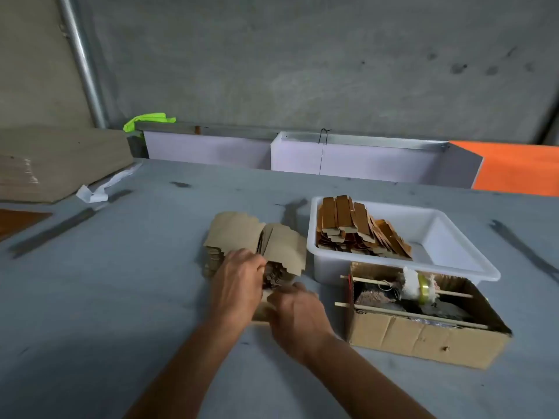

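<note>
The stack of flat brown die-cut cardboard blanks (236,234) lies on the grey table (121,297), just left of the white rectangular plastic tray (447,240). The upper blanks (281,246) of the stack are bowed upward and lean toward the tray.

The left hand (239,278) rests on the near left part of the stack, back upward, with its fingers curled into the gap under the raised blanks. The right hand (298,311) lies just beside it at the near edge of the stack, knuckles up and fingers bent. Blur hides whether it pinches a blank.

The tray holds a pile of folded brown-and-orange cardboard pieces (348,228) against its left wall. An open brown corrugated cardboard box (423,340) touches the tray's near side. Thin wooden sticks (402,311) lie across the box opening, and one carries a white spool (419,288).
</note>
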The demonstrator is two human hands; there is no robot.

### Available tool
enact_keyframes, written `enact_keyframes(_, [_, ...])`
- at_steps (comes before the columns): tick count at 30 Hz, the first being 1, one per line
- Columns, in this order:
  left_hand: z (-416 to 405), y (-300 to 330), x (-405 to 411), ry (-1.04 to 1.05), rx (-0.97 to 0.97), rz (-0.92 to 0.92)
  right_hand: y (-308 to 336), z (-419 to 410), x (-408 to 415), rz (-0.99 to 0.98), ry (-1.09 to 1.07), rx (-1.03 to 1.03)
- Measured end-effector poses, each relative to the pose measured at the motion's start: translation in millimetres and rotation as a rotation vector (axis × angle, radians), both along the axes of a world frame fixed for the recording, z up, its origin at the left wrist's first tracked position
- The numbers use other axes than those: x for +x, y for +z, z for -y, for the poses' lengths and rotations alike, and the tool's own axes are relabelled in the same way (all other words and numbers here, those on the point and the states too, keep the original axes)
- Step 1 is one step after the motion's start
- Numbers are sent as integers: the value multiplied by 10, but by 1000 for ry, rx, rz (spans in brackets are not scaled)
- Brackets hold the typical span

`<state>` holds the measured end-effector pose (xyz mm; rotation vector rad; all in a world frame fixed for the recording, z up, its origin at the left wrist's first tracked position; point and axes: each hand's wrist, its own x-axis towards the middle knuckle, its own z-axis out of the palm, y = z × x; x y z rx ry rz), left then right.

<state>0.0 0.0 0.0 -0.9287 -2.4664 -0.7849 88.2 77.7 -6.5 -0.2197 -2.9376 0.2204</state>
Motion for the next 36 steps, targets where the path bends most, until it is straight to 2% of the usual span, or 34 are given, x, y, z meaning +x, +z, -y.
enact_keyframes(2, [41,-31,8,134,-20,69,-19,-43,-55,-32,-72,44])
enact_keyframes(4, [69,-115,45,234,-97,119,-36,-61,-101,38,-122,131])
enact_keyframes(8, [85,-281,77,268,-173,218,-72,-69,-166,170,-177,173])
enact_keyframes(12, [130,-336,110,281,-103,276,-43,-32,-150,99,-164,175])
enact_keyframes(15, [242,-322,118,344,76,305,-1,7,-96,-8,-173,81])
enact_keyframes(17, [300,-272,131,352,289,419,62,7,-57,-90,-226,-21])
enact_keyframes(21, [312,-111,225,100,844,976,240,-80,51,-252,-297,-324])
enact_keyframes(25, [286,50,333,-88,1025,1218,432,-208,277,-271,-327,-1055])
enact_keyframes(27, [237,134,422,-152,1104,1333,506,-255,415,-273,-358,-1269])
enact_keyframes(30, [131,224,568,-179,1149,1415,581,-297,611,-311,-395,-1407])
enact_keyframes(36, [-30,320,901,-155,1202,1297,530,-308,1073,-498,-396,-1514])
